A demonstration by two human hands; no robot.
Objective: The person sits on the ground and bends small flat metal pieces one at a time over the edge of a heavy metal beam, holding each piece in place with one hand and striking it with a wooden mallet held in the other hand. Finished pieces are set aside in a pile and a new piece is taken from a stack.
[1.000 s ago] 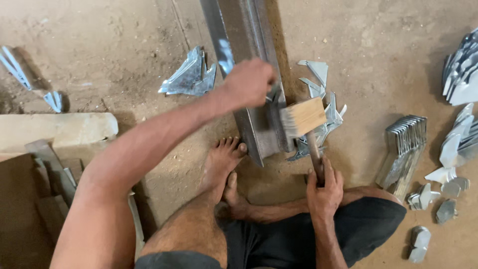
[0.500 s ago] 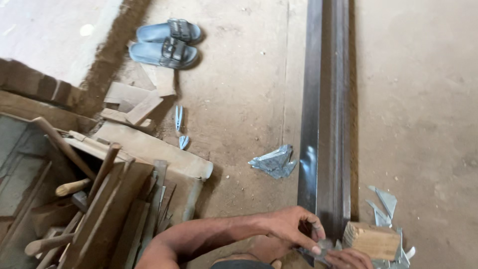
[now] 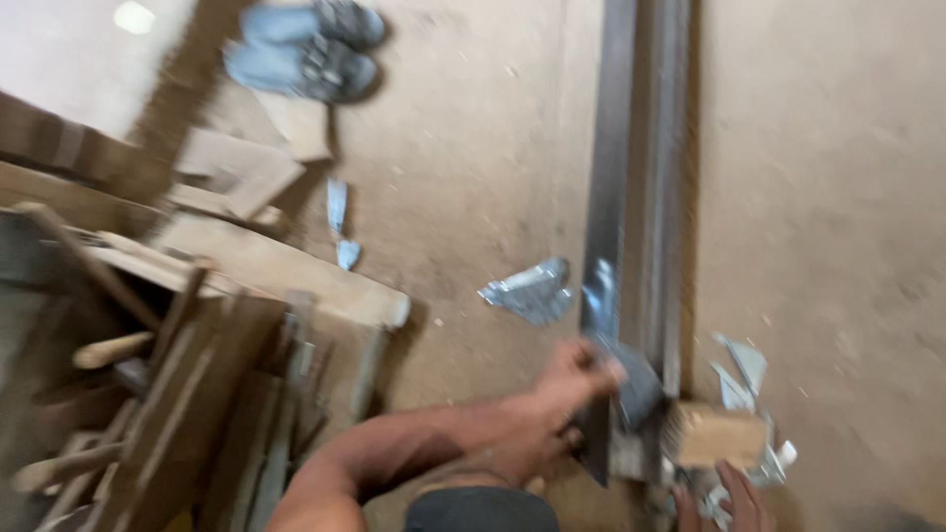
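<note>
Your view has dropped slightly since half a second ago; the sandals (image 3: 301, 44) now sit at the top edge.
Your left hand (image 3: 576, 379) grips the long metal channel (image 3: 636, 197) lying on the floor; your right hand (image 3: 729, 498), grip unclear, sits below the wooden mallet head (image 3: 719, 435).

We are working from one view only, the head camera, so no second view is sharing any part of the scene. It is looking steeply down at a dusty floor (image 3: 473, 158) from above the person. It is facing forward along a long metal channel (image 3: 636, 197), which is running from the bottom edge up to the top of the frame. The near end is sitting close under the lens: the left hand (image 3: 567, 379) and right hand (image 3: 734, 502) are crowding the bottom edge, the right one partly cut off. The far field is reaching a pair of sandals (image 3: 305, 44) at top left. A wooden crate (image 3: 148, 394) is filling the left side. Motion blur is softening everything.
</note>
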